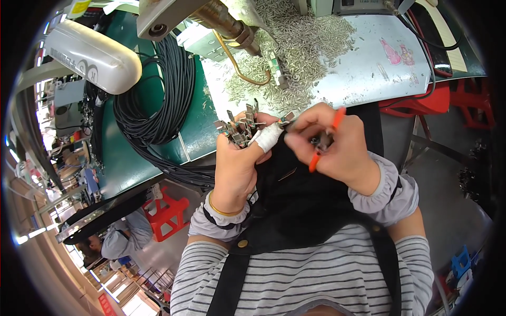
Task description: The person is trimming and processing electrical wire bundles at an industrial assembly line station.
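Note:
My left hand [235, 163] is closed around a bunch of small metal connectors with green boards [242, 126]. White tape wraps its thumb, and one small connector [285, 119] sticks out past the taped tip. Close on the right, my right hand [337, 150] grips a pair of pliers with orange handles [339, 119]; their dark metal part is mostly hidden by the fingers. The right fingertips are close to the protruding connector, and whether they touch it I cannot tell.
Beyond my hands, many tiny metal pieces [327, 42] lie heaped on a white sheet [379, 73] under a soldering machine [226, 26]. Coiled black cable [163, 100] covers part of the green table [126, 168]. A white cylindrical lamp [95, 57] hangs upper left. Red stools [168, 213] stand below.

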